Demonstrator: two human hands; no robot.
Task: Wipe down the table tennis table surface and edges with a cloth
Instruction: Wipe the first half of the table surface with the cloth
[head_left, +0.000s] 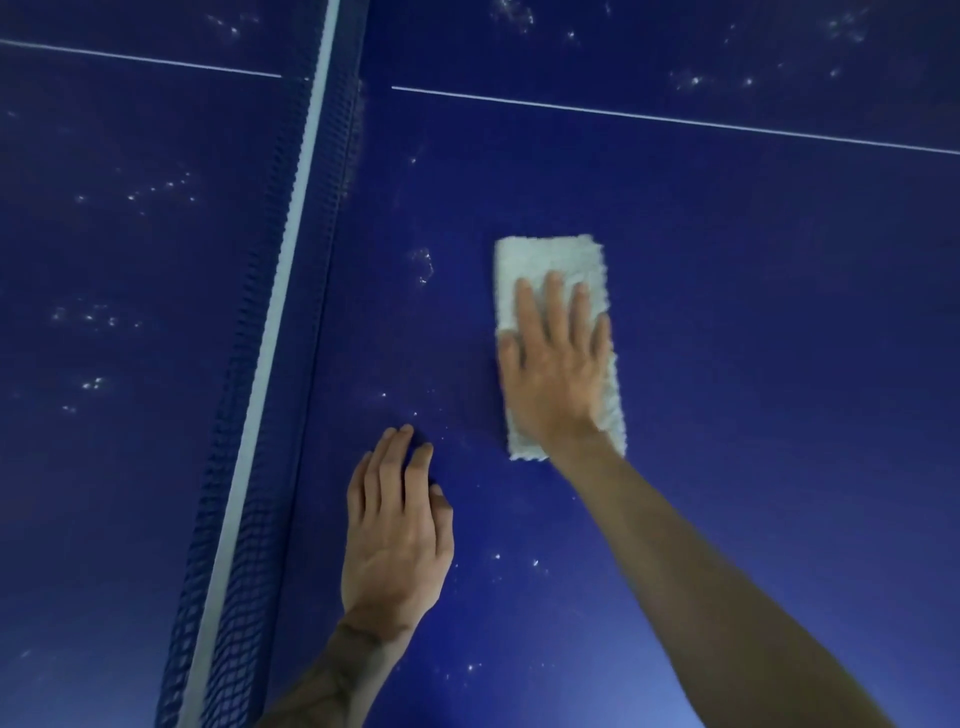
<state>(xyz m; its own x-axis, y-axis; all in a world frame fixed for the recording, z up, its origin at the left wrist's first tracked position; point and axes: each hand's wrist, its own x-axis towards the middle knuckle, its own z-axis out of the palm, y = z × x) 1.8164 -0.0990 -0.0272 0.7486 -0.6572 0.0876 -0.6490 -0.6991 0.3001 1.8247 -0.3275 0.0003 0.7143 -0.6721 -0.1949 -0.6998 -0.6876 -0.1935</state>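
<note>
A dark blue table tennis table (727, 291) fills the view. On it lies a white folded cloth (545, 265), an upright rectangle right of the net. My right hand (556, 364) presses flat on the cloth with straight fingers, covering its lower half. My left hand (397, 525) rests on the bare surface below and left of the cloth, fingers extended and tips touching the table.
The blue net (244, 467) with its white top band (283, 249) runs from the bottom left up to the top centre. A thin white centre line (675, 120) crosses the far surface. Several clusters of white specks (423, 265) dot both halves.
</note>
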